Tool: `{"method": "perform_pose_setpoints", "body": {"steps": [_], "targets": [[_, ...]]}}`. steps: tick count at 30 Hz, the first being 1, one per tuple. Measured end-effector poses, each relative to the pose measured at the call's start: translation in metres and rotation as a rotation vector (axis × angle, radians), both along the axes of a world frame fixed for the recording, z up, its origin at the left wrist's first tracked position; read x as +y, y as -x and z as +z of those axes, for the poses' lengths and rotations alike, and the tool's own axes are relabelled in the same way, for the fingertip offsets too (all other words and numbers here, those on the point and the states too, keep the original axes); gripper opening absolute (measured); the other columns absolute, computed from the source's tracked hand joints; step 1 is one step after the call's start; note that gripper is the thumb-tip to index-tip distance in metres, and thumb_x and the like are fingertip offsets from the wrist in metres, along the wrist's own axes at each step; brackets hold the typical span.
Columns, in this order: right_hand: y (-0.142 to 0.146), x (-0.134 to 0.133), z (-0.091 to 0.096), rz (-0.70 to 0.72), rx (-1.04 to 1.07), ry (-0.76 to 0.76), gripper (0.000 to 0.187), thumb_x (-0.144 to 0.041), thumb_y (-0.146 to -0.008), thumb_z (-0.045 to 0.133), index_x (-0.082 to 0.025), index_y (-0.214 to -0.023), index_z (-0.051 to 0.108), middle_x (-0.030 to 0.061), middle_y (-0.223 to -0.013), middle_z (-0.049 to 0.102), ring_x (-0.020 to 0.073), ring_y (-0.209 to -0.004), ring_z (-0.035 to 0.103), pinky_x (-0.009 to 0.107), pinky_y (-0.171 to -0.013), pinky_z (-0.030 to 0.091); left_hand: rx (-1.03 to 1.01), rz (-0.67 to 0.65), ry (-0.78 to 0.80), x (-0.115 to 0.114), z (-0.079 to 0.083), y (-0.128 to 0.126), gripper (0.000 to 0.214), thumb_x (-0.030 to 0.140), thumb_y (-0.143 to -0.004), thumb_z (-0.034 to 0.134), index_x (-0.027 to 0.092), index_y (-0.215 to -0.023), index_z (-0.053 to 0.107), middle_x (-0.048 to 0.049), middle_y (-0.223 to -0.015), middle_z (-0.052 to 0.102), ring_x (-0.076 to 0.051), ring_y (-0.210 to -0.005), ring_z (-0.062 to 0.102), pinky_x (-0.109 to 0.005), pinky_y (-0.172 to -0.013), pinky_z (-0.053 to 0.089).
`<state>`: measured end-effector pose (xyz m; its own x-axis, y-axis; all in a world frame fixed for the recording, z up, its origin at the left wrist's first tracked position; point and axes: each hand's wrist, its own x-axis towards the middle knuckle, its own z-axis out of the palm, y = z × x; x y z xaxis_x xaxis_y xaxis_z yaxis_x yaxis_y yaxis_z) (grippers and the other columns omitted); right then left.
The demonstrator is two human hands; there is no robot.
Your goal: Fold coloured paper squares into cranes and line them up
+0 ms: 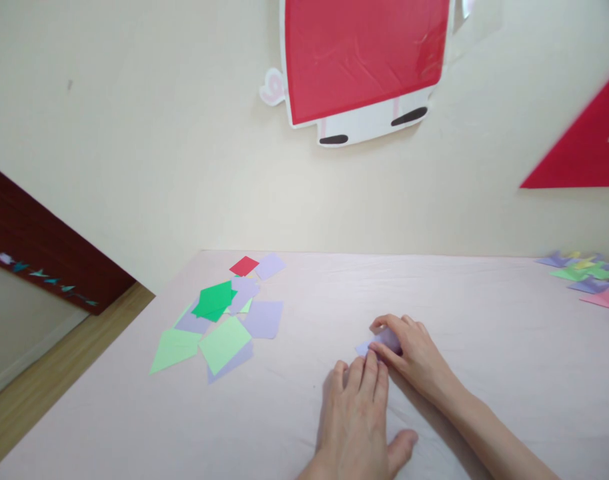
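Observation:
A small folded piece of lavender paper (390,340) lies on the pale pink tablecloth (304,427). My right hand (417,350) has it between a curled index finger and the thumb, and partly covers it. Just nearer to me, my left hand (357,413) rests with its fingers stretched out and its thumb spread to the right. Its fingertips reach the near edge of the paper. How the paper is folded beneath the fingers cannot be made out.
Loose paper squares lie at the left, among them light green (225,343), dark green (215,300), lavender (264,320) and red (244,266). Several folded coloured papers (591,273) form a pile at the right edge. Behind the table rises a wall (184,133) with a red-and-white cutout (364,60).

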<state>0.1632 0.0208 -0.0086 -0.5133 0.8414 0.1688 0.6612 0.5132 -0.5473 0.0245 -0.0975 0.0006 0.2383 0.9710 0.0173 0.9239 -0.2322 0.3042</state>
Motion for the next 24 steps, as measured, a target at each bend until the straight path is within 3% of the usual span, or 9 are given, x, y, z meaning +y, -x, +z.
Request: {"method": "perform_pose_setpoints", "body": {"steps": [4, 8, 13, 20, 24], "targets": [[-0.012, -0.013, 0.004, 0.081, 0.053, 0.03, 0.034, -0.028, -0.09, 0.056, -0.028, -0.124, 0.057, 0.0077, -0.12, 0.062, 0.0265, -0.104, 0.053, 0.042, -0.091, 0.04, 0.018, -0.001, -0.021, -0.002, 0.0, -0.001, 0.076, 0.064, -0.093, 0.037, 0.011, -0.147, 0.039, -0.0129, -0.151, 0.041, -0.032, -0.136, 0.04, -0.053, -0.112, 0.031], [-0.012, -0.018, 0.006, 0.06, 0.036, 0.012, 0.033, -0.026, -0.088, 0.055, -0.026, -0.12, 0.061, 0.0089, -0.114, 0.062, 0.0275, -0.103, 0.053, 0.042, -0.091, 0.042, 0.048, 0.016, -0.057, -0.003, 0.001, -0.003, 0.075, 0.063, -0.093, 0.038, 0.009, -0.145, 0.043, -0.0141, -0.149, 0.043, -0.032, -0.134, 0.043, -0.051, -0.112, 0.032], [-0.018, -0.006, -0.001, 0.037, 0.04, -0.014, 0.036, -0.019, -0.089, 0.049, -0.025, -0.122, 0.061, 0.0093, -0.113, 0.063, 0.0269, -0.103, 0.053, 0.043, -0.091, 0.043, 0.103, 0.013, -0.113, -0.005, 0.002, -0.001, 0.071, 0.064, -0.092, 0.041, 0.01, -0.136, 0.053, -0.0137, -0.149, 0.045, -0.03, -0.133, 0.045, -0.051, -0.11, 0.035], [-0.033, 0.005, -0.008, 0.006, 0.048, -0.04, 0.035, -0.022, -0.089, 0.051, -0.027, -0.122, 0.062, 0.0094, -0.114, 0.063, 0.0278, -0.103, 0.054, 0.044, -0.09, 0.043, 0.156, 0.088, -0.191, -0.013, -0.001, 0.009, 0.064, 0.063, -0.089, 0.05, 0.014, -0.128, 0.06, -0.0143, -0.145, 0.05, -0.031, -0.129, 0.049, -0.05, -0.104, 0.043], [-0.034, 0.002, -0.005, 0.009, 0.124, -0.037, 0.03, -0.026, -0.095, 0.042, -0.027, -0.116, 0.063, 0.0087, -0.11, 0.064, 0.0262, -0.103, 0.055, 0.043, -0.091, 0.044, 0.117, 0.121, -0.204, -0.016, -0.003, 0.01, 0.059, 0.06, -0.087, 0.056, 0.016, -0.127, 0.06, -0.0145, -0.144, 0.05, -0.033, -0.128, 0.049, -0.052, -0.103, 0.043]]}}
